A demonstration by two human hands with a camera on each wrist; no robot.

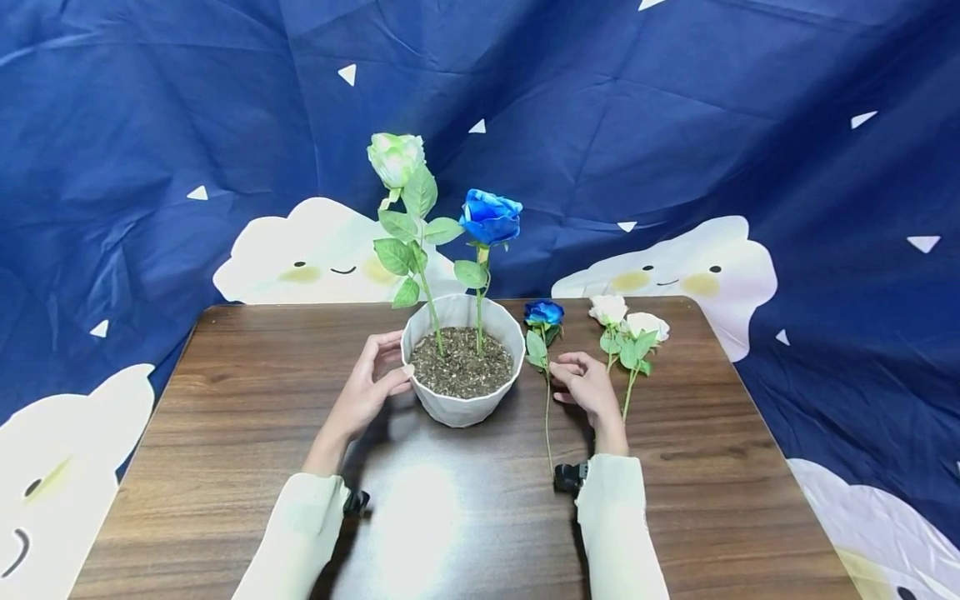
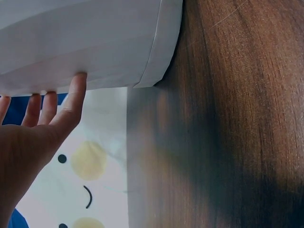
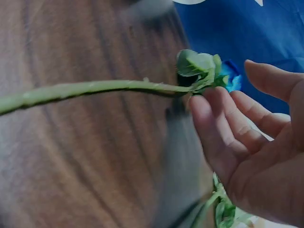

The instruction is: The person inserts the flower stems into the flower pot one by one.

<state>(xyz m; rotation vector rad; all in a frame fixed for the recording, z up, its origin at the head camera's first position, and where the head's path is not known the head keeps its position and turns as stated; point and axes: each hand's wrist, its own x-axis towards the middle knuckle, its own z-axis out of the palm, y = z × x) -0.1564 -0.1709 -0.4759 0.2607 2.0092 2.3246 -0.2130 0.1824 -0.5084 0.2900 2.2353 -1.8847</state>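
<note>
Your left hand [image 1: 365,395]: fingers spread, touching white faceted pot [image 1: 461,410]. Right hand [image 1: 587,388]: fingers apart beside blue long-stemmed rose [image 1: 543,314], right of pot. Brown wood-grain tabletop [image 1: 255,392]: edge behind pot, room in front.

Dressed in long, pale sleeves [image 1: 622,525], almost white with a tiny bit of green. Loose and a little wrinkly, with wide cuffs [image 1: 318,493]. Also wearing small black gadgets [image 1: 570,477] by the cuffs (chunky ones, one per sleeve).

The brown table [image 1: 247,400] bears a pot [image 1: 461,409], one blue rose [image 1: 543,314] and two white roses [image 1: 647,326].
</note>
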